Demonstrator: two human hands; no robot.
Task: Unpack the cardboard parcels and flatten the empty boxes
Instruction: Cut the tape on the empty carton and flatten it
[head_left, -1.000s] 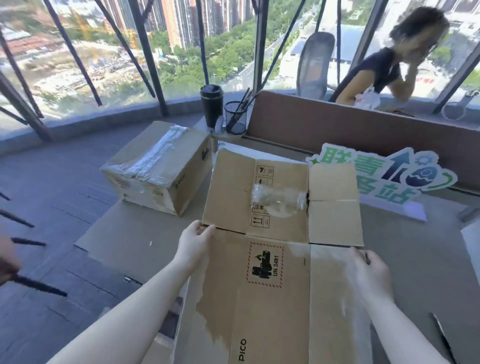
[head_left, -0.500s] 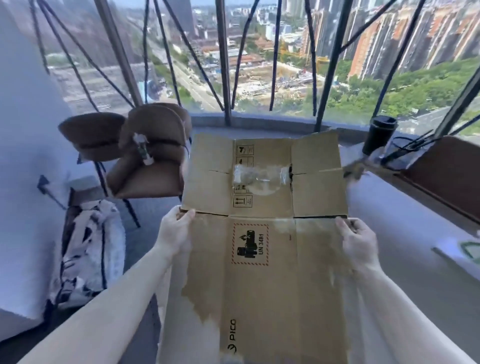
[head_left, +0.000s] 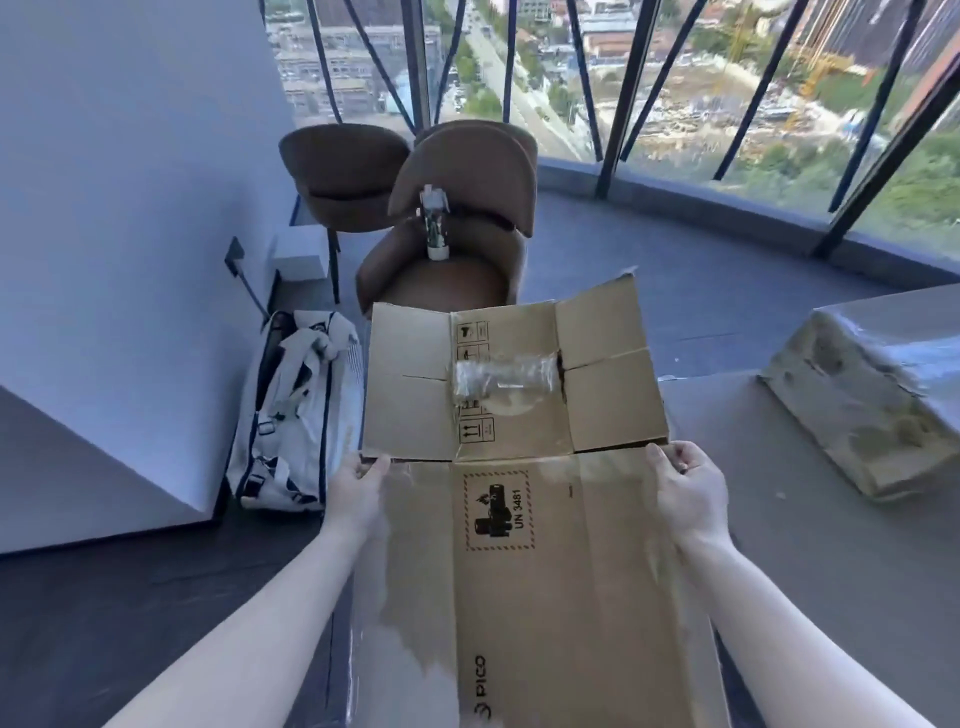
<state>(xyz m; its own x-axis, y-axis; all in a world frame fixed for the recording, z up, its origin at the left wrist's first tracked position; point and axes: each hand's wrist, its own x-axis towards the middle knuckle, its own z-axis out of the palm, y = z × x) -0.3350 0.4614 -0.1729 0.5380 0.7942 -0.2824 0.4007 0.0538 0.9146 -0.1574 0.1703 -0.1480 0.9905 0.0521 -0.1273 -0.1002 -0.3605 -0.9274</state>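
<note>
Item: flattened box (head_left: 540, 545), brown corrugated card, printed with a hazard label and a maker's mark, carried flat in front of you above the dark floor. Hold: your left hand (head_left: 358, 493) grips the left edge just below the flap crease, fingers curled under and thumb on top; your right hand (head_left: 688, 493) grips the right edge at the same height, fingers curled over the rim. Both hands are closed on the card and carry nothing else. Condition: the end flaps (head_left: 514, 379) stand out beyond your hands, the far right one kinked upward, and a crumpled patch of clear tape (head_left: 501, 376) clings across their centre seam. Paler scuffed areas show near the lower left. Handling advice: the sheet looks floppy past the crease, so keep both grips level and the card taut, or the flaps will likely droop and catch. Lay it down flat rather than dropping it, and press the lifted flap down. Nearby: brown chairs (head_left: 457, 228) and a white bag (head_left: 296, 410) lie ahead; steer the flaps clear. Outstanding: a taped parcel (head_left: 862, 395) sits to your right, apparently unopened.
</note>
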